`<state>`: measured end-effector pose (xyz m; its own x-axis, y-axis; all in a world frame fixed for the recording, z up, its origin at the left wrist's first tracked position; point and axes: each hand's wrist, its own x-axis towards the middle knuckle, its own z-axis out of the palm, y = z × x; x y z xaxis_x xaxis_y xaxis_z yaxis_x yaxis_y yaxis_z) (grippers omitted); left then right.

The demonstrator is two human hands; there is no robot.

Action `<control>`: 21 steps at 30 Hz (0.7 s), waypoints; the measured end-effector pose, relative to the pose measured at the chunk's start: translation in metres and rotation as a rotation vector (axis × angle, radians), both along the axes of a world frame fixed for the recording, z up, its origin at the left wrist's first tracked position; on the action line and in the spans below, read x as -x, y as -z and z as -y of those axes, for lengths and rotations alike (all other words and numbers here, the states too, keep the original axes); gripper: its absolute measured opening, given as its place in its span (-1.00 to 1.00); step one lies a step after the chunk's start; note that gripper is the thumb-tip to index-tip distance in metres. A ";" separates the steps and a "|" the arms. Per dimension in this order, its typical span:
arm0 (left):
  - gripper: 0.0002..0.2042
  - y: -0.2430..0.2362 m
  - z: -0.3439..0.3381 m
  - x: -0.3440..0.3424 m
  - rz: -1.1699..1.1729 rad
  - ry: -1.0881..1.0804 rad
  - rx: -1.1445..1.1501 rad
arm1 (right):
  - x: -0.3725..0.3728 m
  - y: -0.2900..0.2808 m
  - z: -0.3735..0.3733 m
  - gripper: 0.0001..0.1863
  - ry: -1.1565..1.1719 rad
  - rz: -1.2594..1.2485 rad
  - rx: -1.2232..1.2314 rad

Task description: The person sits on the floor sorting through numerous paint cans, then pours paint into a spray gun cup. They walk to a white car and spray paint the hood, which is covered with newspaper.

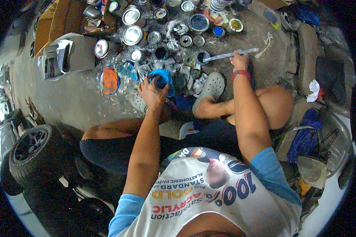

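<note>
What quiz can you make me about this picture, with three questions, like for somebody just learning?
1. Pick one. Which hand holds the stick?
A) left
B) right
C) both

2. True or false? The orange disc lies to the left of the blue tub.

3. Fill in the gap. One end of the stick is in an open ____.

Key:
1. B, the right hand.
2. True.
3. Can.
</note>
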<state>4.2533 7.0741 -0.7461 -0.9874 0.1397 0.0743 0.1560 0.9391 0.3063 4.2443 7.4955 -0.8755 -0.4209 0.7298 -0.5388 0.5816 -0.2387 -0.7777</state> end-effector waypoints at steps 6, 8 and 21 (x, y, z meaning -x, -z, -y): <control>-0.52 0.002 0.001 0.001 0.010 -0.014 -0.014 | 0.012 -0.057 0.037 -0.63 0.534 -0.072 0.298; -0.51 0.003 -0.002 0.002 0.017 -0.007 0.000 | 0.022 -0.056 0.039 -0.63 0.659 -0.322 0.433; -0.52 0.006 -0.001 0.009 0.065 0.018 0.023 | 0.157 -0.026 0.111 -0.74 0.433 -0.434 0.621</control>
